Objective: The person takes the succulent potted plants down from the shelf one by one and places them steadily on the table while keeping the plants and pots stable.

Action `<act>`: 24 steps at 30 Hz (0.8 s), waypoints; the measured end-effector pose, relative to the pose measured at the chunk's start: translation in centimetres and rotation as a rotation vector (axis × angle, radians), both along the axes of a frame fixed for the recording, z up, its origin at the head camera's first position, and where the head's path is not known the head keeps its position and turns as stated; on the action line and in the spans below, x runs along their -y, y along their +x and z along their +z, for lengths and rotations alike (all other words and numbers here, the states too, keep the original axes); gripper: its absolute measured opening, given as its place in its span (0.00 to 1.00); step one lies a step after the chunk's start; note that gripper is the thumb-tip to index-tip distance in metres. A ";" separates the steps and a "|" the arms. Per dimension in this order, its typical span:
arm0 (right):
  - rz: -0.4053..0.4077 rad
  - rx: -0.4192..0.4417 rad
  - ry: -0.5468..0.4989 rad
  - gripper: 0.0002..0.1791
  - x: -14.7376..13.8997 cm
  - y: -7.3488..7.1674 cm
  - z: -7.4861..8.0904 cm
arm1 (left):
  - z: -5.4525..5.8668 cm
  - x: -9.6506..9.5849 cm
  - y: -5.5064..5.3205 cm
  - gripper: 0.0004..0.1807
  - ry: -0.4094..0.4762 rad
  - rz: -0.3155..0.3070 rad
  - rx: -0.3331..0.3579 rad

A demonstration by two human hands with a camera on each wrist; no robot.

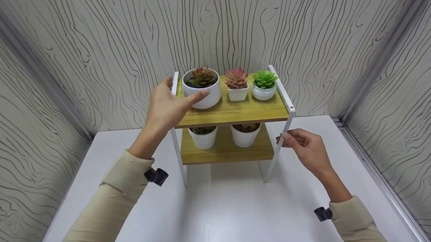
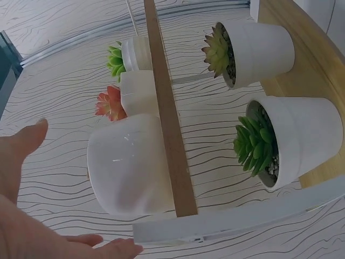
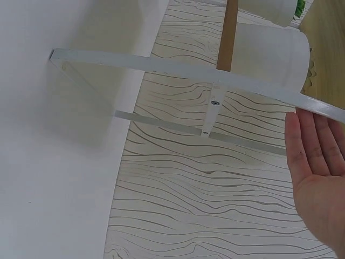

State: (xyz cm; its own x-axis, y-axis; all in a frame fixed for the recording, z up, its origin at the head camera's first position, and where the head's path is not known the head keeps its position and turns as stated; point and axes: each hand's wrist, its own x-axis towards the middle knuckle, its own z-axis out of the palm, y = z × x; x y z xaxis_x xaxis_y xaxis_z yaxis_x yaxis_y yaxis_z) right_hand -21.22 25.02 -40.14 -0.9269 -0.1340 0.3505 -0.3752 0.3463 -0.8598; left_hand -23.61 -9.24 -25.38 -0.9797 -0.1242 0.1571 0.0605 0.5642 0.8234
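Note:
A two-tier plant shelf (image 1: 233,114) with wooden boards and a white metal frame stands on a white table. Its upper board carries a large white pot (image 1: 201,96) with a reddish-brown succulent, a square pot (image 1: 238,94) with a pink succulent and a round pot (image 1: 264,93) with a green one. My left hand (image 1: 167,107) is spread at the upper left corner, fingertips at the frame's outer side; its thumb overlaps the large pot in the head view but stands apart in the left wrist view. My right hand (image 1: 309,149) pinches the right front leg (image 1: 280,141).
Two white pots, one left (image 1: 204,139) and one right (image 1: 246,137), hold succulents on the lower board (image 1: 226,153). Wood-grain patterned panels (image 1: 123,48) rise behind and on both sides. The white table (image 1: 220,216) extends in front of the shelf.

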 end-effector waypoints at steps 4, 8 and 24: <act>0.008 -0.002 -0.024 0.17 0.1 0.0 -0.1 | 0.6 -0.4 -0.1 0.64 -0.009 -0.010 0.031; 0.008 -0.014 -0.043 0.17 0.2 -0.1 -0.2 | 0.9 -0.8 -0.5 0.59 -0.017 -0.007 0.034; -0.011 -0.019 -0.097 0.15 0.4 -0.3 -0.5 | 0.9 -2.1 -2.1 0.65 -0.043 -0.039 0.142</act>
State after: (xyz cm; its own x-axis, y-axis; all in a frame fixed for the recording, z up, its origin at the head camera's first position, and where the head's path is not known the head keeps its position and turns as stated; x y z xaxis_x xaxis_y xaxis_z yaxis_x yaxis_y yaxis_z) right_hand -21.51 24.62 -40.60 -0.9214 -0.0886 0.3784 -0.3880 0.2657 -0.8825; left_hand -25.68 -7.12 -24.48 -0.9964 -0.0817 0.0206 -0.0325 0.5986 0.8004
